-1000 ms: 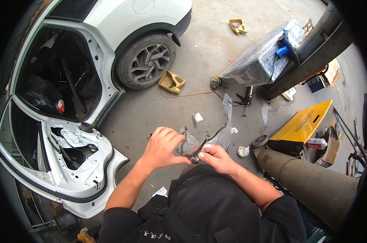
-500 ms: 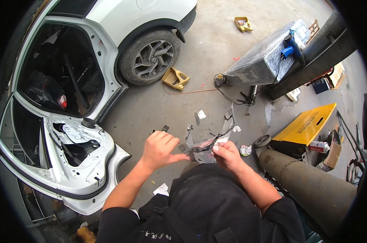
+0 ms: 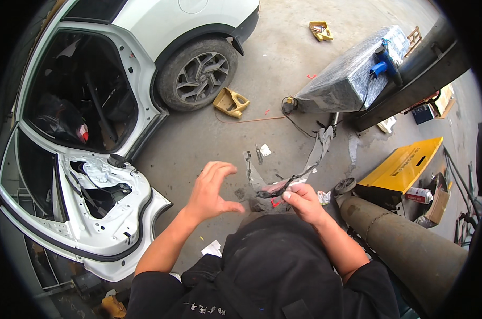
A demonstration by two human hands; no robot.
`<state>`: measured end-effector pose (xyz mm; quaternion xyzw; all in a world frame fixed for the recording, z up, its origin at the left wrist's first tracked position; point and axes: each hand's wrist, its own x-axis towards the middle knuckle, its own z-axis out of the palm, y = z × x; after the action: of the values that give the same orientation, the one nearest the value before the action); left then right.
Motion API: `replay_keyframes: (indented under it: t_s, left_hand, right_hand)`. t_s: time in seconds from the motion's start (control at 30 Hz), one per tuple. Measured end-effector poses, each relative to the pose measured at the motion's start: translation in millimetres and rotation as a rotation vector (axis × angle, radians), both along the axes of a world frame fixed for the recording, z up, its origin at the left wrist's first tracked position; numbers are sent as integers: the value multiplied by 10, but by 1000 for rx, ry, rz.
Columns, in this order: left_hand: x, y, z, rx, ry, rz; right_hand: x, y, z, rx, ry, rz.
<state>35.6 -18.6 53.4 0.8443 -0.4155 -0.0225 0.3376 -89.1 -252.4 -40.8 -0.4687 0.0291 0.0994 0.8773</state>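
Note:
A black wiring harness (image 3: pixel 273 193) with grey, partly see-through film (image 3: pixel 319 148) spreads in a V shape in front of my body. My right hand (image 3: pixel 305 202) pinches it near the bend, thumb on top. To the left of it, my left hand (image 3: pixel 211 192) is open, thumb and fingers apart and holding nothing. A small red piece (image 3: pixel 275 202) shows just below the black part, beside my right hand. On the left stands a white car door (image 3: pixel 140 212) with its inner trim off, showing openings and cables.
The white car's rear wheel (image 3: pixel 198 77) is ahead left, with a cut yellow jug (image 3: pixel 231 102) beside it. A plastic-wrapped box (image 3: pixel 347 74) stands by a dark post (image 3: pixel 411 69). At right are a yellow-topped machine (image 3: pixel 400 165) and a thick pipe (image 3: pixel 395 234). Paper scraps (image 3: pixel 213 248) litter the floor.
My left hand has opened, its thumb and fingers spreading apart. The film's right arm has swung outward and away to the right. The red piece has come into sight.

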Motion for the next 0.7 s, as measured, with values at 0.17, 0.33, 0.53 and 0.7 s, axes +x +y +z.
replay_keyframes:
  t_s: [0.17,0.33,0.53,0.7]
  left_hand:
    - [-33,-49,-198,28,540,9]
    - [13,-112,-236,39,768,-103]
    - [-30,-149,-304,121,785,-229]
    - [-84,-164,-235,189,852,-258]
  right_hand:
    - [30,-27,38,88,15,109]
    - [117,-127,314,182,-105,188]
    - [58,-122,281,201,-77,336]
    - [31,-76,228,-23,-247,302]
